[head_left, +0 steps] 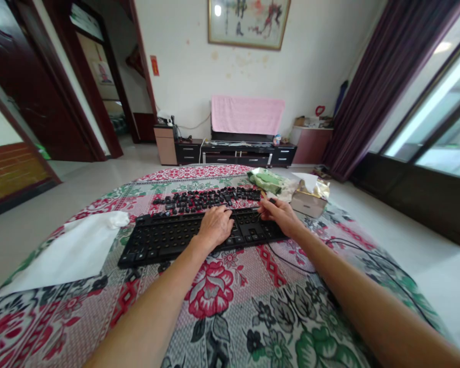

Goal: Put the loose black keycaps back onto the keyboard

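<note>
A black computer keyboard (176,232) lies on the flowered tablecloth, most of its keycaps off and the bare key stems showing. My left hand (216,225) rests palm down across its right-middle part, fingers stretched out over the keys. Above the keyboard's right end, my right hand (281,214) is closed in a pinch. A small black piece, apparently a keycap (272,201), shows at its fingers, partly hidden. Just behind the keyboard, loose black keycaps (207,198) are spread in rows.
White paper or cloth (72,250) lies at the left. Behind my right hand are a green packet (266,180) and a tissue box (308,202). A black cable (368,250) runs over the right side of the round table. A low cabinet (237,156) stands along the wall.
</note>
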A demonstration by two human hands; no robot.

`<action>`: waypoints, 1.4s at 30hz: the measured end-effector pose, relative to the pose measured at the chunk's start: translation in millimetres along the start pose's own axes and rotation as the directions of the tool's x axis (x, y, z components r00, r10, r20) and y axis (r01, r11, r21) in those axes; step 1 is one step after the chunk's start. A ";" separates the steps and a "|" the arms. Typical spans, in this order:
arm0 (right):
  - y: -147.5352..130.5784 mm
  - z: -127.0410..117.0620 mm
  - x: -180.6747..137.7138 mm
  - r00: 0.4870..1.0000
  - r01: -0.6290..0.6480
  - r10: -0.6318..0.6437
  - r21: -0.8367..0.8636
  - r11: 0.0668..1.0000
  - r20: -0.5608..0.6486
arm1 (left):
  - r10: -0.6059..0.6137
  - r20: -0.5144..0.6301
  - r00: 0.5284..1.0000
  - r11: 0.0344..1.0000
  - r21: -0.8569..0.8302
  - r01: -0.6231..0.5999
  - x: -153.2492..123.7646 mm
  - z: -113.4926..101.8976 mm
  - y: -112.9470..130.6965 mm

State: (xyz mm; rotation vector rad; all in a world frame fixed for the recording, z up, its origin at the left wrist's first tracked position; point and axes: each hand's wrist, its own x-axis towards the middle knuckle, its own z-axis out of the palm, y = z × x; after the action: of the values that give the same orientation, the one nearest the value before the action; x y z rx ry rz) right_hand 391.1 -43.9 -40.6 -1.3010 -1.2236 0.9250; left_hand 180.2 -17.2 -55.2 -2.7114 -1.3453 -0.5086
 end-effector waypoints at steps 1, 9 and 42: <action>-0.8 -0.4 -2.1 1.000 0.009 -0.009 -0.002 1.000 -0.016 | 0.010 -0.002 1.000 1.000 0.000 -0.010 0.0 0.3 -0.3; -1.5 -14.3 -12.3 0.987 0.112 -0.100 -0.096 0.989 0.127 | 0.020 0.004 1.000 1.000 0.014 -0.020 0.5 2.7 -1.0; -22.8 -37.5 -2.1 0.825 0.301 -0.064 -0.342 0.890 0.562 | 0.025 0.052 0.998 0.996 0.084 -0.030 2.4 0.7 0.7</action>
State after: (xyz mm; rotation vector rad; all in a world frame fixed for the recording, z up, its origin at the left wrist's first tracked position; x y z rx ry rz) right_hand 424.0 -55.2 -13.8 -1.2458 -2.0520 0.9461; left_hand 182.2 -15.6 -55.1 -2.6876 -1.3076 -0.3746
